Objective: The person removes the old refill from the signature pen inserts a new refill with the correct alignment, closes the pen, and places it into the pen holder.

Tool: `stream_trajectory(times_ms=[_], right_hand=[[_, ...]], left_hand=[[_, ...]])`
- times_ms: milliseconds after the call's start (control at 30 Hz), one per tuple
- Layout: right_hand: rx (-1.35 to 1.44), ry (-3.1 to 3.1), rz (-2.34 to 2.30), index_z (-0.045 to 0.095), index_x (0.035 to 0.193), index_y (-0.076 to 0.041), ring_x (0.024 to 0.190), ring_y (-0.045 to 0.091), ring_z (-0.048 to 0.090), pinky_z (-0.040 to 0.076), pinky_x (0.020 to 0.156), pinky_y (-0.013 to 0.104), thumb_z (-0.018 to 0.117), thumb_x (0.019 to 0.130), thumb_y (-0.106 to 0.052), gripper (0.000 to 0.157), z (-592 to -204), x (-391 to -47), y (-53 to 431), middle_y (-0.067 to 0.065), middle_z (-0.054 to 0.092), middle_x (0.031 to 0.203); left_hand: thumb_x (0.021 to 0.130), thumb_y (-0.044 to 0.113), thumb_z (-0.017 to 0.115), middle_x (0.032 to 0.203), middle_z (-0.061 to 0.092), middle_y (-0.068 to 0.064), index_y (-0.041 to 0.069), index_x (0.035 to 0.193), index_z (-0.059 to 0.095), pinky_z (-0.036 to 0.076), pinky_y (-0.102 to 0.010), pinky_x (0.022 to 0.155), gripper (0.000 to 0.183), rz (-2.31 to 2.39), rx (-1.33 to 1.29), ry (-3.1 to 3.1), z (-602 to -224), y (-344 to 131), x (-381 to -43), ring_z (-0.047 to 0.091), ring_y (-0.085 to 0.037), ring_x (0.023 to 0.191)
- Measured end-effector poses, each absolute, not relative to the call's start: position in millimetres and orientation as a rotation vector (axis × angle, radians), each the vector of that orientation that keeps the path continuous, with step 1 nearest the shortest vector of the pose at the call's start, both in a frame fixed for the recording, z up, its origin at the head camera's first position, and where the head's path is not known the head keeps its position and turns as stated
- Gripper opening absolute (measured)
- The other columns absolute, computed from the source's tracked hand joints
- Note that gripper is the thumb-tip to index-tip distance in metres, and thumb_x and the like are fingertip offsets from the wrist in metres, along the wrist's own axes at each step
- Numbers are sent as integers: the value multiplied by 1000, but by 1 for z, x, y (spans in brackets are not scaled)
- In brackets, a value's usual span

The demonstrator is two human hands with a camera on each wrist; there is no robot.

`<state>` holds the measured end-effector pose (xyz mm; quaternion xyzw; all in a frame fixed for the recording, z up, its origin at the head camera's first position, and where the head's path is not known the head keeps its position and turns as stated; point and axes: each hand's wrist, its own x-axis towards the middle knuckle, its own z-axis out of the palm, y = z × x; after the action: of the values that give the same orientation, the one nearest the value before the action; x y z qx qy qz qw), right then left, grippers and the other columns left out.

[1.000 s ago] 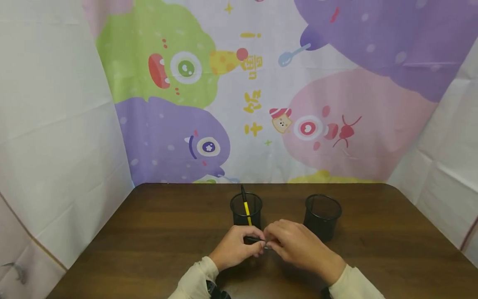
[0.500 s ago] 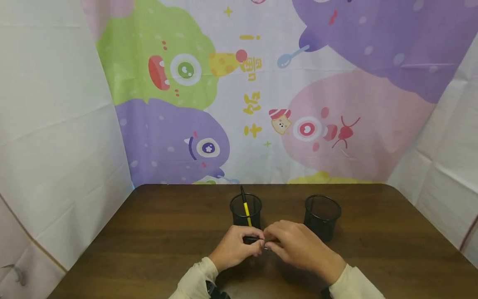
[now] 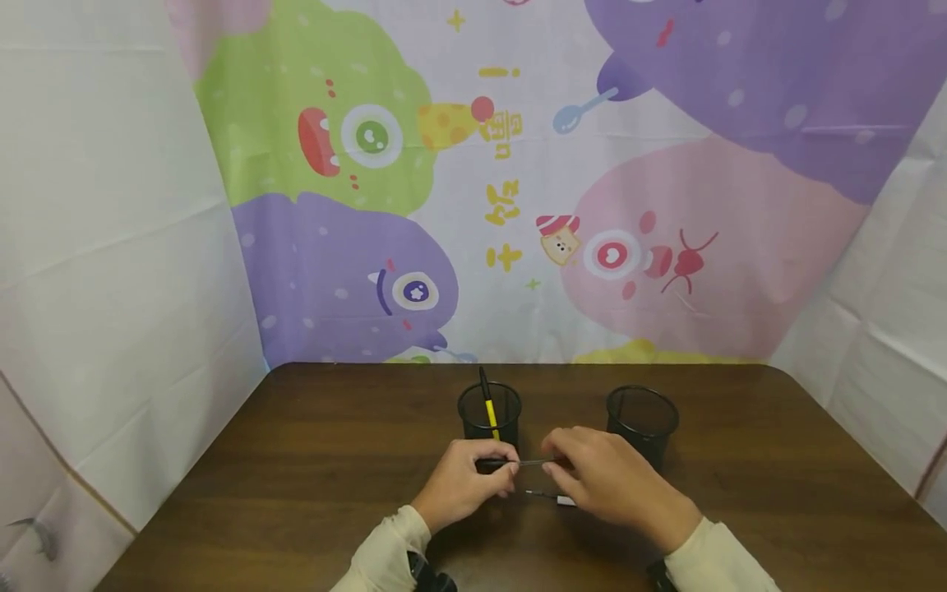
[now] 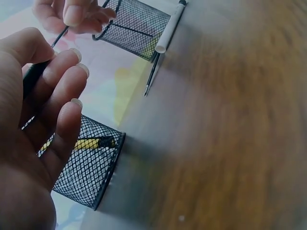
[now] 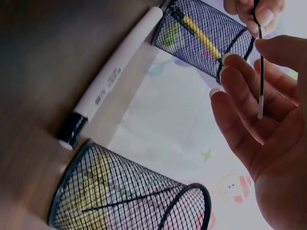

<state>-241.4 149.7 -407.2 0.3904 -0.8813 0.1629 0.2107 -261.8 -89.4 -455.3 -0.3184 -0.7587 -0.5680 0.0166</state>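
Observation:
My left hand [image 3: 464,478] pinches a black pen piece [image 4: 33,79] between thumb and forefinger. A thin dark pen refill [image 5: 261,72] stretches from that piece to my right hand [image 3: 617,481], whose thumb and fingers pinch it; its pale end shows in front of the palm in the right wrist view. Below the hands on the table lies a white pen barrel [image 5: 117,67] with a black end. Its hollow end shows in the left wrist view, and beside that a slim refill with a metal tip [image 4: 149,81] lies on the wood.
Just behind my left hand stands a black mesh pen cup [image 3: 473,423] with a yellow and black pen [image 3: 490,411] leaning in it. Another mesh cup [image 3: 642,432] is behind my right hand. The brown table [image 3: 333,460] ends at a cartoon-printed cloth [image 3: 510,312].
My right hand has drawn away to the right and slightly up, so a length of refill shows between the hands. The metal-tipped refill and white barrel below are now more visible.

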Motion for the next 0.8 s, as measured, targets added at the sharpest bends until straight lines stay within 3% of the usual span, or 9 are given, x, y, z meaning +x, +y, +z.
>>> stream_trajectory(times_ms=[267, 400, 600, 800], right_hand=[[1089, -2400, 454, 67, 93, -17, 72, -1, 51, 50, 61, 23, 72, 91, -16, 6, -404, -243, 156, -14, 60, 83], [1119, -2381, 449, 69, 91, -15, 71, -2, 51, 50, 61, 22, 70, 93, -14, 2, -403, -243, 156, -13, 62, 84], [1121, -2394, 441, 70, 92, -14, 71, -2, 52, 50, 61, 23, 70, 93, -15, 2, -402, -242, 156, -12, 63, 85], [1132, -2401, 449, 71, 92, -14, 70, -2, 51, 49, 60, 21, 71, 91, -13, 1, -402, -241, 154, -12, 63, 85]], left_hand=[[95, 10, 69, 72, 69, 1, 3, 95, 71, 58, -29, 62, 8, -1754, -947, -2340, -455, -90, -263, 66, -13, 61], [95, 7, 67, 72, 70, -2, 5, 95, 71, 59, -34, 61, 4, -1774, -905, -2365, -453, -88, -261, 67, -15, 61], [96, 3, 66, 74, 69, -13, -3, 100, 70, 60, -46, 63, 8, -1839, -867, -2380, -437, -86, -249, 68, -23, 62], [96, 5, 66, 75, 69, -14, -6, 102, 69, 60, -40, 62, 13, -1857, -886, -2356, -427, -87, -241, 68, -24, 61]])
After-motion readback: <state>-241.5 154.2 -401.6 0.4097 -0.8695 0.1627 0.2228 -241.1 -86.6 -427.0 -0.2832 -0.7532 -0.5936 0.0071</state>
